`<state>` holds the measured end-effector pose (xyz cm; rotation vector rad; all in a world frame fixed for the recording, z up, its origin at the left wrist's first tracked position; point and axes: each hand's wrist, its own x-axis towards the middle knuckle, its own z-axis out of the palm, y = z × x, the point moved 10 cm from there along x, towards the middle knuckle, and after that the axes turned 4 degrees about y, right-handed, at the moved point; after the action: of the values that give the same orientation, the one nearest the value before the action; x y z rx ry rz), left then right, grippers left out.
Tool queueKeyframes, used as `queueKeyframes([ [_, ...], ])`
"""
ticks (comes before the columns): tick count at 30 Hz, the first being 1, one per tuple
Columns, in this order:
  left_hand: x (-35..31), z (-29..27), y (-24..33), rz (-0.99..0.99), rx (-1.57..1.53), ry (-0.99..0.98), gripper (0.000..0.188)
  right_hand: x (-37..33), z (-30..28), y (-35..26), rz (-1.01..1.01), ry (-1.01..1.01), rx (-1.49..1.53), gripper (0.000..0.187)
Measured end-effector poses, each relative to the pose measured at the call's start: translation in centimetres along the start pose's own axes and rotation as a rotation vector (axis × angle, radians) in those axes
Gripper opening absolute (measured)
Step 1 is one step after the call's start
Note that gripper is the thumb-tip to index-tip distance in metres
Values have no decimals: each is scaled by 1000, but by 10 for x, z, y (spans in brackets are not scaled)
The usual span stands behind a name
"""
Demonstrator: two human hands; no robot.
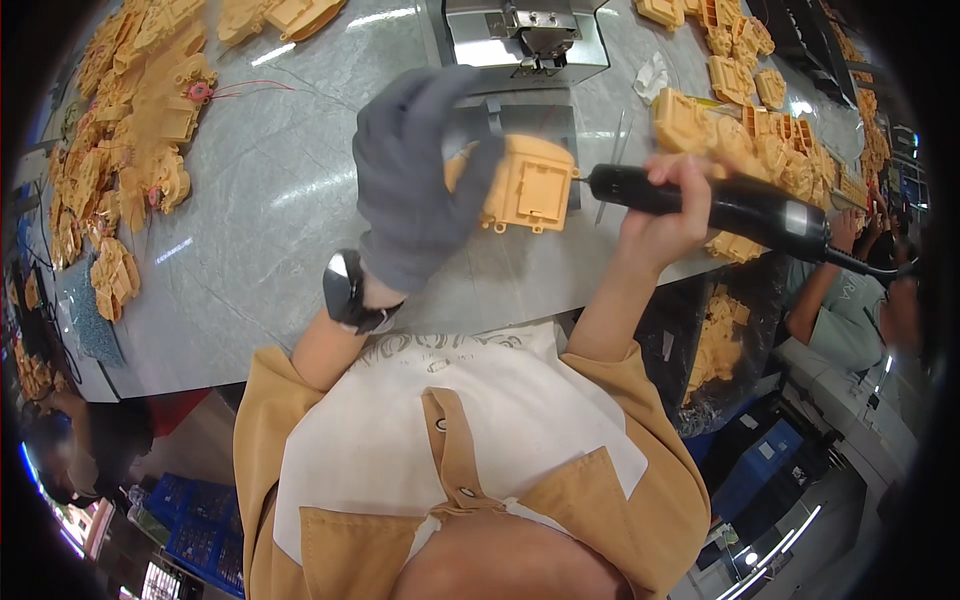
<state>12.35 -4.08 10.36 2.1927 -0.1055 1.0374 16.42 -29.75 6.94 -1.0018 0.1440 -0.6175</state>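
While the black power screwdriver [730, 205] points leftward with its tip at the right edge of the yellow plastic housing [540, 190], that housing sits above the counter [260, 200], in front of the person's chest. The gloved left hand [420, 170], somewhat blurred, has its fingers wrapped around the housing's left side, thumb across the near face. The bare right hand [665, 210] has its fingers closed around the screwdriver's body, and a cable [865, 263] leaves the tool's far end. Whether the housing touches the counter cannot be told.

Just beyond the housing stands a silver metal machine [530, 45]. Slim tweezers [612, 165] lie near the tool's tip, with crumpled white paper [652, 77] farther off. Yellow parts cover the counter's left side in one large pile [125, 130], a thin red wire [262, 84] trailing from it; another pile [790, 150] lies at the right. A black watch [345, 290] circles the left wrist. Beyond the right edge, another person [850, 310] sits in a pale green shirt; blue crates [200, 535] stand low at the left.
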Motion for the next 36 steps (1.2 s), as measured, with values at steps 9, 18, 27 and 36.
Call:
queueKeyframes([
  [9,-18,48,18,103,97,-635,67,-6,13,11,32,-41,-38,41],
  [18,-28,69,11,196,38,-696,75,-7,14,15,76,-40,-25,40],
  [27,5,-10,17,92,-54,-420,68,-17,41,9,48,-141,69,43],
  [36,-38,22,-29,-44,-208,-476,73,18,160,-28,-307,-480,-4,45],
])
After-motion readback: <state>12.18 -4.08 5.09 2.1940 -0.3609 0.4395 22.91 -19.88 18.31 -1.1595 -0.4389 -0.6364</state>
